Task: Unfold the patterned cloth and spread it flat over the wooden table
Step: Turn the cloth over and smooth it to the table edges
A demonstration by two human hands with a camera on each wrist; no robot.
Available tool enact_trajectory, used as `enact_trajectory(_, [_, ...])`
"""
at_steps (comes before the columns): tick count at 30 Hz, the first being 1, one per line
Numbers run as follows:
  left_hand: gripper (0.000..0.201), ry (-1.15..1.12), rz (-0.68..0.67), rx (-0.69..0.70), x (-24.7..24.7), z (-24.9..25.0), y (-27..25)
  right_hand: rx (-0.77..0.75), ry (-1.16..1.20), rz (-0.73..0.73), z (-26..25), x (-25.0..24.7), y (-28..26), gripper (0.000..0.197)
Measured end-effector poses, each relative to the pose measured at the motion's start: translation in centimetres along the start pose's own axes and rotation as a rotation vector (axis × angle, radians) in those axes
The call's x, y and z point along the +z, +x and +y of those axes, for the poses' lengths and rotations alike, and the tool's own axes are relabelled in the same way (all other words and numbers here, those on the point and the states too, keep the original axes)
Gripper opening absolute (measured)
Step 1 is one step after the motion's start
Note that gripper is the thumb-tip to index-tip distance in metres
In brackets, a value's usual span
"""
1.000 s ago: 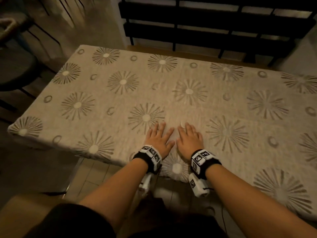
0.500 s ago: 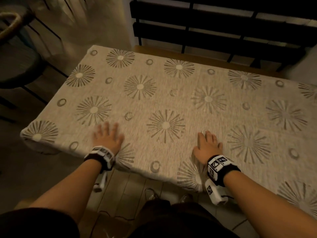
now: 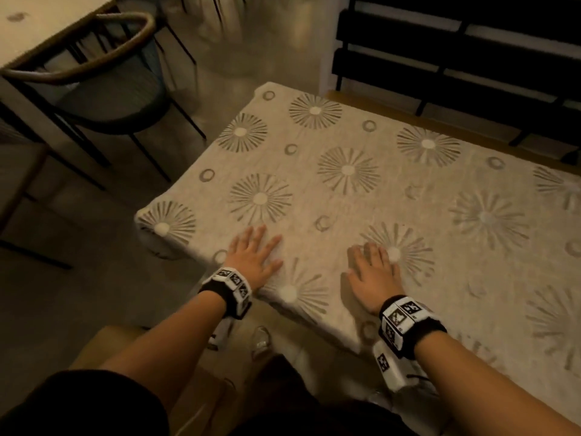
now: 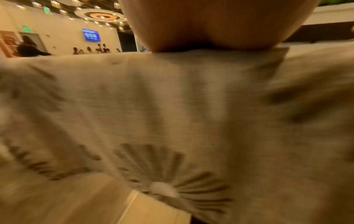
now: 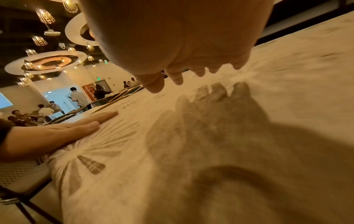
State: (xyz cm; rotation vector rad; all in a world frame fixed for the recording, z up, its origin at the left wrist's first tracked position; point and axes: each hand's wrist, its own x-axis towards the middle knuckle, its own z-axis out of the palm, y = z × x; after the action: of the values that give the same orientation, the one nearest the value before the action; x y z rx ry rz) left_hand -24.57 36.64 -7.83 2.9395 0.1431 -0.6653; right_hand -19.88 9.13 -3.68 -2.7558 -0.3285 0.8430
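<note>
- The left hand (image 3: 254,258) lies palm down with straight, slightly spread fingers, flat on the patterned cloth (image 3: 377,190) near the surface's near-left corner; the right wrist view shows it (image 5: 57,133) pressed flat against the fabric
- In the left wrist view only the heel of the left hand (image 4: 210,25) shows, resting at the top edge of the cloth (image 4: 172,106), which is blurred
- The right hand (image 3: 372,275) is palm down with fingers straight and holds nothing; seen from the right wrist, its fingertips (image 5: 177,78) sit just above the cloth (image 5: 249,136) and cast a hand-shaped shadow on it, so whether the palm touches I cannot tell
- The two hands are apart, side by side along the near edge
- The cloth, beige with sunburst and ring motifs, is opened out across the surface and drapes over its near and left edges
- A strip of bare wood (image 3: 377,100) shows along the far side of the surface
- Beyond it stands a dark slatted bench (image 3: 456,51)
- To the left stands a dark chair (image 3: 107,99) with a curved back, beside another table (image 3: 47,23)
</note>
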Motion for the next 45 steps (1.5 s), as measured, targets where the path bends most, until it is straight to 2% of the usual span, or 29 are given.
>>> enact_trajectory(4, [0.081, -0.01, 0.041, -0.09, -1.2, -10.7, 0.8, -0.06, -0.019, 0.007, -7.3, 1.2, 3.4, 0.06])
enact_trajectory(8, [0.069, -0.151, 0.12, -0.305, -2.3, -18.7, 1.4, -0.142, -0.062, -0.015, -13.9, 2.1, 5.8, 0.06])
enact_trajectory(10, [0.063, -0.169, 0.156, -0.371, -3.0, -20.4, 1.9, -0.205, -0.108, -0.021, -16.5, 2.4, 6.6, 0.06])
enact_trajectory(12, [0.061, -0.176, 0.199, -0.284, -3.6, -20.5, 2.6, -0.299, -0.157, -0.016, -19.2, 2.7, 7.5, 0.059])
enact_trajectory(14, [0.061, -0.174, 0.185, -0.195, -3.4, -20.7, 3.4, -0.401, -0.176, -0.016, -21.6, 3.0, 8.3, 0.058])
enact_trajectory(16, [0.061, -0.252, 0.198, -0.295, -2.8, -22.3, 3.7, -0.475, -0.204, -0.03, -23.9, 3.2, 9.0, 0.057])
enact_trajectory(19, [0.054, -0.683, 0.242, -0.518, -2.5, -25.0, 3.3, -0.501, -0.248, -0.055, -26.5, 3.0, 10.8, 0.056])
enact_trajectory(20, [0.051, -0.804, 0.209, -0.544, -2.7, -25.5, 3.4, -0.504, -0.256, -0.064, -27.3, 2.8, 11.5, 0.056])
enact_trajectory(22, [0.052, -0.87, 0.154, -0.554, -3.0, -26.5, 3.6, -0.521, -0.27, -0.08, -29.0, 2.5, 13.1, 0.055])
enact_trajectory(26, [0.061, -0.84, 0.044, -0.576, -3.7, -27.4, 3.5, -0.507, -0.245, -0.098, -31.7, 1.0, 16.0, 0.058])
enact_trajectory(30, [0.075, -0.772, -0.129, -0.576, -3.6, -28.3, 3.5, -0.495, -0.285, -0.019, -32.8, -1.1, 17.9, 0.06])
enact_trajectory(31, [0.078, -0.696, -0.15, -0.562, -3.7, -28.6, 3.7, -0.487, -0.302, -0.006, -32.7, -1.3, 18.3, 0.059])
enact_trajectory(32, [0.077, -0.592, -0.141, -0.529, -4.2, -28.8, 4.1, -0.471, -0.317, 0.004, -32.6, -1.5, 18.7, 0.058])
enact_trajectory(35, [0.063, -0.364, 0.071, -0.356, -6.8, -27.6, 6.1, -0.392, -0.336, -0.015, -31.4, -1.8, 19.9, 0.059])
enact_trajectory(36, [0.065, -0.357, 0.092, -0.274, -7.6, -26.7, 7.0, -0.379, -0.346, -0.049, -30.9, -1.9, 20.4, 0.06])
enact_trajectory(38, [0.072, -0.402, 0.013, -0.192, -8.6, -24.8, 8.9, -0.423, -0.399, -0.101, -30.1, -2.1, 21.5, 0.062])
enact_trajectory(40, [0.077, -0.369, -0.03, -0.212, -9.2, -23.4, 11.0, -0.513, -0.45, -0.115, -29.8, -2.6, 22.7, 0.062])
enact_trajectory(43, [0.076, -0.354, 0.049, -0.24, -10.1, -21.2, 14.0, -0.595, -0.482, -0.095, -29.7, -4.7, 25.1, 0.061])
enact_trajectory(45, [0.085, -0.394, -0.022, -0.295, -10.1, -20.2, 15.3, -0.646, -0.524, -0.122, -29.5, -6.6, 26.8, 0.061])
